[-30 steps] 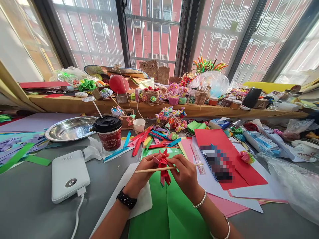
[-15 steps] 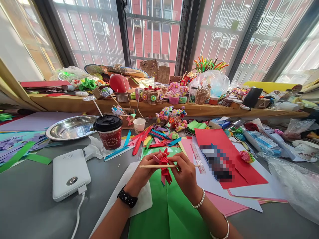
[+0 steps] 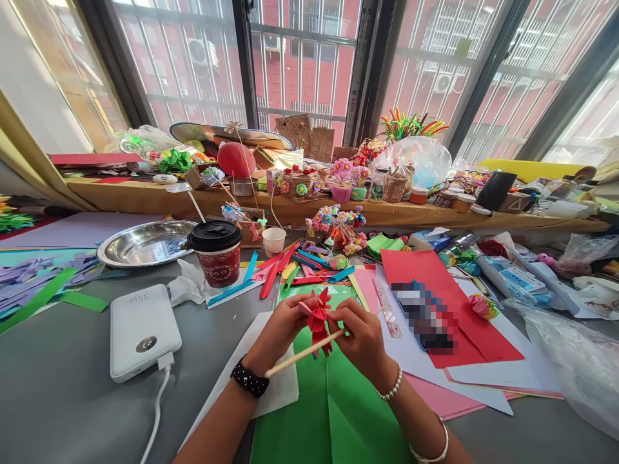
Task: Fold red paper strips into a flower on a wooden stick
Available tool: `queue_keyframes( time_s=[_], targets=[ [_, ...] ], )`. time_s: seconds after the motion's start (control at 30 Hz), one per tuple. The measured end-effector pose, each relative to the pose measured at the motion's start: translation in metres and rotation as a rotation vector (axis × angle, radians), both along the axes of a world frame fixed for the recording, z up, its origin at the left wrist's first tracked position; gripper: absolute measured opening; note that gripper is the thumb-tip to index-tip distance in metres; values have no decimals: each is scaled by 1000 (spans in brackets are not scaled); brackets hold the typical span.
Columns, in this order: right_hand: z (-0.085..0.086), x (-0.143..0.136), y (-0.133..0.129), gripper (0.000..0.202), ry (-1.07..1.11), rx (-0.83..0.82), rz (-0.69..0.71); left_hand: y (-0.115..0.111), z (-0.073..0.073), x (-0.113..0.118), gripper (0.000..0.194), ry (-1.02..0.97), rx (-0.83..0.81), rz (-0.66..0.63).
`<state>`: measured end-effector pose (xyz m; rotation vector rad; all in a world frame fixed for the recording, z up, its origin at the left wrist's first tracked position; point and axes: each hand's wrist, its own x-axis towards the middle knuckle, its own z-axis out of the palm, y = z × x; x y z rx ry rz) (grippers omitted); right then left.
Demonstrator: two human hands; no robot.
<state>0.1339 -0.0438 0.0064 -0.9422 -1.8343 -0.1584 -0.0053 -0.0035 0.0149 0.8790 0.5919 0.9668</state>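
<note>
Pinched in the fingers of my left hand (image 3: 284,325) is a red and pink folded paper flower (image 3: 318,314) with pointed petals. My right hand (image 3: 362,338) is closed on a thin wooden stick (image 3: 304,353), which slants down to the left in front of the flower. The right fingertips also meet the flower's right side; whether they pinch a petal I cannot make out. Below both hands lies a green paper sheet (image 3: 333,412), with a white sheet (image 3: 280,386) under my left wrist.
Coloured paper strips (image 3: 278,270) lie beyond my hands. Left are a lidded coffee cup (image 3: 217,258), a steel plate (image 3: 145,258) and a white power bank (image 3: 145,332) with a cable. A phone (image 3: 425,319) rests on red paper (image 3: 488,335) at right, near plastic wrap (image 3: 570,367).
The stick has swung from nearly level to slanting, its left end now lower and nearer me. My left hand still holds the paper flower. The whole view has shifted slightly.
</note>
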Motion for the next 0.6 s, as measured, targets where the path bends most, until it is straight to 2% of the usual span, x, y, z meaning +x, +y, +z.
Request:
queue_keyframes(
  time_s=[0.13,0.3,0.6],
  targets=[
    [0,1,0,11,-105,96,-32,2,-2,-2,11,-10,10,-35],
    [4,3,-1,11,-140,73,-64,3,-1,-3,13,27,-15,-72],
    [5,5,-1,19,-214,142,-52,3,-4,-1,12,40,-2,-72]
  ],
)
